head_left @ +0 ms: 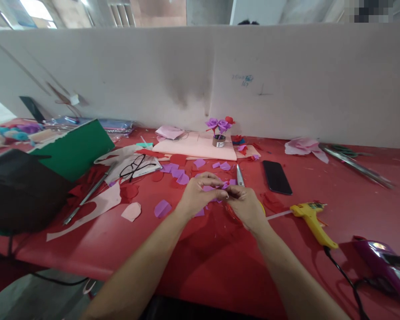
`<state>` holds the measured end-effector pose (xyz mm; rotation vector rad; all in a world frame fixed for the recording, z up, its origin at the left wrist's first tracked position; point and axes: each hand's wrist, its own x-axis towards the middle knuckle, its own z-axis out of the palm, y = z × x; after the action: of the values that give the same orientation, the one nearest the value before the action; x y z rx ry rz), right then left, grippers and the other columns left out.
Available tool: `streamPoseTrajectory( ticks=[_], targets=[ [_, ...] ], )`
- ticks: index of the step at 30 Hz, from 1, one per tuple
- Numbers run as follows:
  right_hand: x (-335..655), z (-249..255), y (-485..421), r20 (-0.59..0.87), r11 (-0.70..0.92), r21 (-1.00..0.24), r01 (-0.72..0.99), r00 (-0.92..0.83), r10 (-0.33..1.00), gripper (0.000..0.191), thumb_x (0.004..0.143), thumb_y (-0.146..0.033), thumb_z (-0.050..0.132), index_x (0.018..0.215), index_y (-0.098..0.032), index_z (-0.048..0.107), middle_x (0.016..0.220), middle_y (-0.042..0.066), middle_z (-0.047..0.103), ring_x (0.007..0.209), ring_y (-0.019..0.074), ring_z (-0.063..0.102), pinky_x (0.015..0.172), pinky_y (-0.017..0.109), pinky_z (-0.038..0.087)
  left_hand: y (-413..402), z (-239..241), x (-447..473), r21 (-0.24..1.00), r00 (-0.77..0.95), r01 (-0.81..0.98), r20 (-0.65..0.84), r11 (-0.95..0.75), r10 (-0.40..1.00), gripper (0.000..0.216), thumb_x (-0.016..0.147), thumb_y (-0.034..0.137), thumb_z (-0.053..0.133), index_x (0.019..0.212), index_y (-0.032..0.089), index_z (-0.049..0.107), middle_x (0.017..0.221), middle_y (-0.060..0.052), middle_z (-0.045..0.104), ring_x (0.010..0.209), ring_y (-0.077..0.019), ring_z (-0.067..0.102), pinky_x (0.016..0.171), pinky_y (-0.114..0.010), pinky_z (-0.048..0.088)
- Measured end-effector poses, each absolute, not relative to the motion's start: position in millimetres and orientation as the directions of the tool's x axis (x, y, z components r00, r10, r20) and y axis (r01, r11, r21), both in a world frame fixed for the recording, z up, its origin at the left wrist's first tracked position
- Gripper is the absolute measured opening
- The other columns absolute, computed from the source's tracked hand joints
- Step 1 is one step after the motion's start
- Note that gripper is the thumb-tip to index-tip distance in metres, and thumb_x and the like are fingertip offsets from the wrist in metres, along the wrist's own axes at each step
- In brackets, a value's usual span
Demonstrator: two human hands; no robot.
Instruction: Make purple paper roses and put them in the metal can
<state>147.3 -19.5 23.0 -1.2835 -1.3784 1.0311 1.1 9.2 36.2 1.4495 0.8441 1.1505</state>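
Note:
My left hand (202, 192) and my right hand (246, 203) meet over the middle of the red table, fingertips pinched together. Between them shows a small bit of purple crepe paper (225, 185), mostly hidden by the fingers. Purple paper petals (182, 178) lie scattered behind and left of my hands, with one folded purple petal (162, 208) nearer me. Scissors (240, 175) rest just behind my right hand, which covers much of them. Farther back, purple and red paper flowers (222, 125) stand in a brown tape roll (219, 141).
On the right are a black phone (277, 177), a yellow glue gun (315, 222) with its cord, and a purple device (385, 266). Eyeglasses (136, 168), a metal rod (88, 195), pink paper scraps (100, 206) and a dark bag (23, 191) lie left. A white partition (136, 71) stands behind.

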Motion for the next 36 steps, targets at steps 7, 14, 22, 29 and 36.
streamPoseTrajectory(
  ticks=[7, 14, 22, 29, 36],
  targets=[
    [145.9, 26.7, -21.3, 0.065, 0.071, -0.986, 0.153, -0.044, 0.997, 0.019, 0.067, -0.035, 0.065, 0.054, -0.021, 0.063, 0.057, -0.002, 0.057, 0.06, 0.0155, 0.049, 0.063, 0.03, 0.042, 11.2, 37.1, -1.8, 0.966, 0.323, -0.066, 0.258, -0.251, 0.91, 0.008, 0.061, 0.02, 0.077, 0.068, 0.021, 0.074, 0.079, -0.003, 0.061, 0.077, -0.0145, 0.057, 0.077, -0.03, 0.046],
    [145.6, 24.6, -21.5, 0.07, 0.082, -0.987, 0.135, -0.091, 0.993, 0.022, 0.068, -0.036, 0.067, 0.055, -0.02, 0.063, 0.058, -0.003, 0.056, 0.062, 0.0149, 0.049, 0.066, 0.03, 0.044, 9.6, 35.3, -1.5, 0.964, 0.318, -0.141, 0.26, -0.225, 0.912, 0.007, 0.06, 0.02, 0.078, 0.064, 0.02, 0.072, 0.079, -0.003, 0.061, 0.077, -0.0135, 0.058, 0.079, -0.03, 0.045],
    [144.0, 23.5, -21.1, 0.103, 0.114, -0.989, 0.097, -0.115, 0.988, 0.013, 0.072, -0.034, 0.064, 0.066, -0.023, 0.068, 0.066, -0.001, 0.061, 0.072, 0.0179, 0.057, 0.074, 0.032, 0.046, 8.3, 33.1, -2.0, 0.974, 0.249, -0.183, 0.179, -0.136, 0.952, 0.01, 0.059, 0.026, 0.08, 0.066, 0.021, 0.075, 0.081, -0.003, 0.06, 0.077, -0.0132, 0.056, 0.073, -0.027, 0.045],
    [143.8, 20.3, -19.6, 0.084, 0.088, -0.996, 0.02, -0.144, 0.986, 0.01, 0.074, -0.03, 0.063, 0.069, -0.025, 0.069, 0.07, -0.001, 0.062, 0.076, 0.0177, 0.058, 0.08, 0.034, 0.045, 12.3, 29.0, -4.1, 0.975, 0.267, -0.147, 0.202, -0.168, 0.942, 0.01, 0.067, 0.03, 0.074, 0.067, 0.02, 0.075, 0.081, -0.003, 0.064, 0.082, -0.0153, 0.058, 0.079, -0.029, 0.045],
    [147.1, 25.2, -18.9, 0.069, 0.071, -0.997, 0.012, -0.101, 0.992, 0.018, 0.077, -0.032, 0.063, 0.088, -0.023, 0.074, 0.074, -0.001, 0.065, 0.071, 0.014, 0.054, 0.074, 0.029, 0.043, 11.6, 31.5, 0.9, 0.972, 0.173, -0.199, 0.158, -0.123, 0.972, 0.014, 0.074, 0.027, 0.063, 0.082, 0.019, 0.071, 0.082, -0.004, 0.067, 0.081, -0.0158, 0.058, 0.077, -0.028, 0.043]
  ],
)
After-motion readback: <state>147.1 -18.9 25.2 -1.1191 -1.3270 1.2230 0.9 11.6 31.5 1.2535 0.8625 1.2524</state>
